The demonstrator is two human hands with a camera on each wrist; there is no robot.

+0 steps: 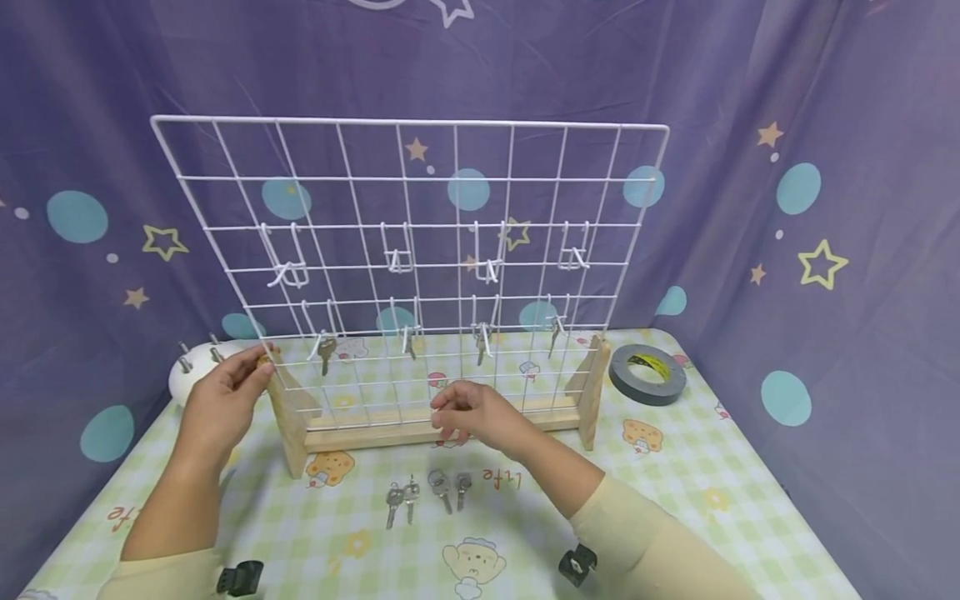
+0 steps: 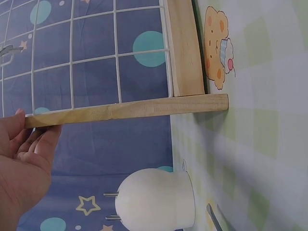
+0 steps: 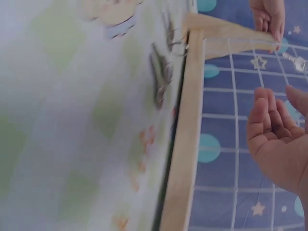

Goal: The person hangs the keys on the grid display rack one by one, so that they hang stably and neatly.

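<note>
Keys lie near, in front of the wire rack; others hang from its lower hooks. The left hand pinches the left post, likely steadying it; the right hand's loosely curled fingers look empty.

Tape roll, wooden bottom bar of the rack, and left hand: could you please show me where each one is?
Tape roll (image 1: 647, 393), head view: grey outer side.
Wooden bar (image 3: 186, 131), right wrist view: around mid-length.
Left hand (image 1: 221, 406), head view: back of the hand.
</note>
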